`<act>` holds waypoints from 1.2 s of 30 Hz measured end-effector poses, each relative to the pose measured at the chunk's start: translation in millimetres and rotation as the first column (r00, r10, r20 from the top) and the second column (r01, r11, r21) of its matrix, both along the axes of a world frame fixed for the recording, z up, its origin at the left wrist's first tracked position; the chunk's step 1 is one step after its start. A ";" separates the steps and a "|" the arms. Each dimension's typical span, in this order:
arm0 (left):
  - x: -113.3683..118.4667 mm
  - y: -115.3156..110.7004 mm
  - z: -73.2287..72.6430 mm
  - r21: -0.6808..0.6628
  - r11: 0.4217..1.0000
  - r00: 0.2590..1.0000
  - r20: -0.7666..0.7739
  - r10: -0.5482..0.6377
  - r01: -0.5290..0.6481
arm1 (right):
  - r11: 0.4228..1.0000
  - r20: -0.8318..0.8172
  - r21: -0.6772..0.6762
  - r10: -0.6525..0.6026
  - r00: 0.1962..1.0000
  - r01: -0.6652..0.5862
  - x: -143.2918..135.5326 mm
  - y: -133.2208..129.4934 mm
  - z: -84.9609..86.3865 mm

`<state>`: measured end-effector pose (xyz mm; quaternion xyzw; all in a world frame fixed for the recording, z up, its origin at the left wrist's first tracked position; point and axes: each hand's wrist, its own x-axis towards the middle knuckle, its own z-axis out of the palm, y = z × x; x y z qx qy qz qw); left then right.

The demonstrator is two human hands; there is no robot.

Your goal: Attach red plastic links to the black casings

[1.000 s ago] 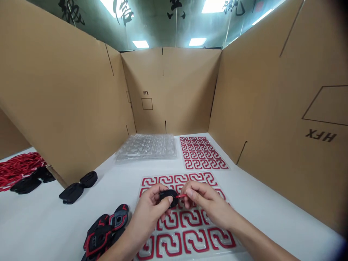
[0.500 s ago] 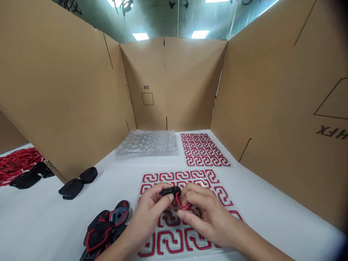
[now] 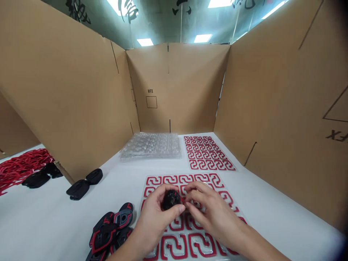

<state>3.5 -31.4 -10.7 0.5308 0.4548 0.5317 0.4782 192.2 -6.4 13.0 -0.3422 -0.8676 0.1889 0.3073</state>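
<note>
**Black part in the left hand**

The left hand (image 3: 157,214) clamps the black part (image 3: 171,199) between thumb and fingers, above the near tray (image 3: 224,186) of red strips (image 3: 163,247). The right hand (image 3: 213,208) curls just beside it; whether its fingers pinch anything cannot be told. A pile (image 3: 104,236) lies to the left.

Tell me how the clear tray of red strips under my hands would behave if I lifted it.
The tray would probably flex, since it looks broad and made of thin, clear plastic. The red strips might slide out if it tilts, as no cover shows. It seems unlikely to roll, lying flat on the table.
</note>
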 end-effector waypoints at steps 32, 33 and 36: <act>10.8 -15.8 -1.0 -0.070 0.926 0.902 0.264 -0.341 0.370 | 0.986 -0.198 -0.140 -0.120 0.973 0.094 -1.0 9.2 -6.3; 11.2 -16.2 -1.0 -0.075 0.929 0.907 0.256 -0.333 0.362 | 0.983 -0.197 -0.161 -0.118 0.973 0.087 -1.3 8.8 -5.9; 13.0 -17.3 -0.8 -0.079 0.939 0.920 0.244 -0.308 0.335 | 0.972 -0.213 -0.230 -0.097 0.972 0.047 -1.8 7.9 -5.4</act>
